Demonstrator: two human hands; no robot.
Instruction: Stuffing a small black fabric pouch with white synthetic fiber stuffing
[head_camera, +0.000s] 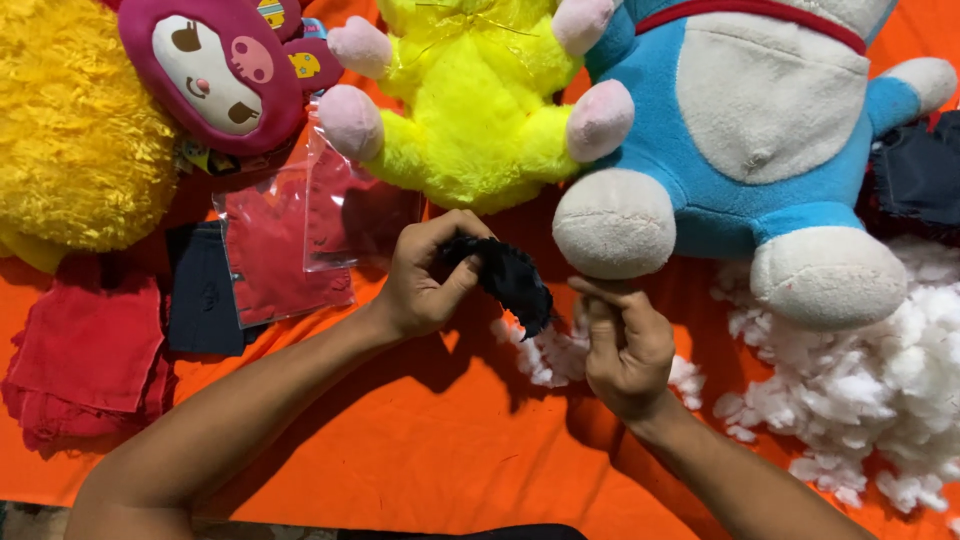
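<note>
My left hand (425, 275) grips a small black fabric piece (510, 280), held just above the orange cloth (420, 460). White stuffing (545, 355) sticks out under the black piece's lower end. My right hand (625, 345) is beside it, fingers curled and pinched near that stuffing; whether it holds a tuft is hard to tell. Both hands are in front of a yellow plush toy (475, 100) and a blue and white plush toy (740, 130).
A heap of white stuffing (870, 390) lies at the right. Clear plastic bags with red fabric (290, 240), a dark cloth (200, 290) and folded red cloth (90, 350) lie at the left. A fluffy yellow toy (70, 130) and a magenta plush (225, 70) sit at the top left.
</note>
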